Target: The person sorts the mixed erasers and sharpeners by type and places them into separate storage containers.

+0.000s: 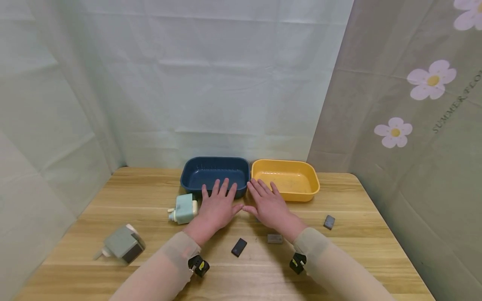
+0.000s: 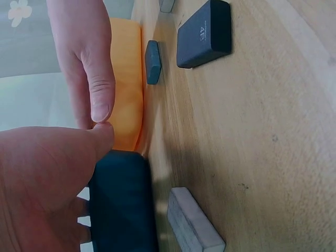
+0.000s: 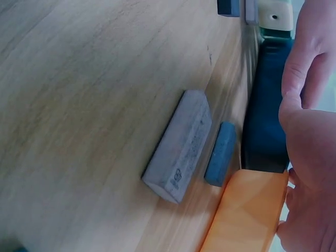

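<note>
Nearest, two pale sleeves (image 1: pixel 160 267) reach in over the wooden table (image 1: pixel 361 251), each with a small black device (image 1: pixel 198 266) at the wrist. Between the forearms a black block (image 1: pixel 239 247) lies aslant, a 4B mark legible on it in the left wrist view. Toward the table's left edge sits a grey-green box-shaped device (image 1: pixel 122 242), a thin piece jutting from its side. Just beyond the black block, near the right wrist, is a light grey block (image 1: pixel 275 238); a darker grey block (image 1: pixel 329 222) lies farther out toward the right edge. Past these, the left hand (image 1: pixel 218 209) and the right hand (image 1: pixel 270 208) are held flat, fingers straight and spread, their thumb tips meeting. Mostly hidden beneath the right hand from above, a small blue block (image 3: pixel 220 154) lies near the yellow bin; a whitish block (image 2: pixel 195 220) lies just beside the blue bin, under the left hand. Left of that hand stands a pale teal device (image 1: pixel 184 209). At the far edge of the table the blue bin (image 1: pixel 216 164) and the yellow bin (image 1: pixel 314 186) sit side by side; whether the fingertips touch their near rims I cannot tell. Behind hangs pale cloth (image 1: pixel 214 83), with white flowers (image 1: pixel 432 80) at right.
</note>
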Demonstrator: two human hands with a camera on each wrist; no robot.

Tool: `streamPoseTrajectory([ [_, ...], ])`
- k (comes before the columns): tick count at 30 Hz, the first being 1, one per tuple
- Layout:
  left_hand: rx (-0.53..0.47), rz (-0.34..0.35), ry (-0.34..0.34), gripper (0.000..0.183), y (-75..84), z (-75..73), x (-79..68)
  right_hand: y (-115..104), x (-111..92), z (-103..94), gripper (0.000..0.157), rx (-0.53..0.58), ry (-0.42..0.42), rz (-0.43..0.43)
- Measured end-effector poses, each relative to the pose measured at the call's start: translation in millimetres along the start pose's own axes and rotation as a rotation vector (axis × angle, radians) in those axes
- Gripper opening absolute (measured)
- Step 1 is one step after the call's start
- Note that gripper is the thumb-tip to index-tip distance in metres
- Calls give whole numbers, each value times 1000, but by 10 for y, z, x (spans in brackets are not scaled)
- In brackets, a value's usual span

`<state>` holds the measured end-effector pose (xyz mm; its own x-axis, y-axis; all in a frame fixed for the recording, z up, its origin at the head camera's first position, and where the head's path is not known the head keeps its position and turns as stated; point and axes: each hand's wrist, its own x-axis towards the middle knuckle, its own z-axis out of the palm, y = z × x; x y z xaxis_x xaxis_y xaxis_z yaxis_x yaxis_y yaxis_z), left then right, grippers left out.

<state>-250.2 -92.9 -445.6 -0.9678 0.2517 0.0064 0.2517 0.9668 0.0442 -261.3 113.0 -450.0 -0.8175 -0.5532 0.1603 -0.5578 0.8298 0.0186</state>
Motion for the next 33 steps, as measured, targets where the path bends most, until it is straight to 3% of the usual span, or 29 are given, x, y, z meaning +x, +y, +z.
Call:
streamPoseTrajectory([
  [33,-12,21,26,76,-30,-7,-20,85,75,68,90,-36,-30,-48],
])
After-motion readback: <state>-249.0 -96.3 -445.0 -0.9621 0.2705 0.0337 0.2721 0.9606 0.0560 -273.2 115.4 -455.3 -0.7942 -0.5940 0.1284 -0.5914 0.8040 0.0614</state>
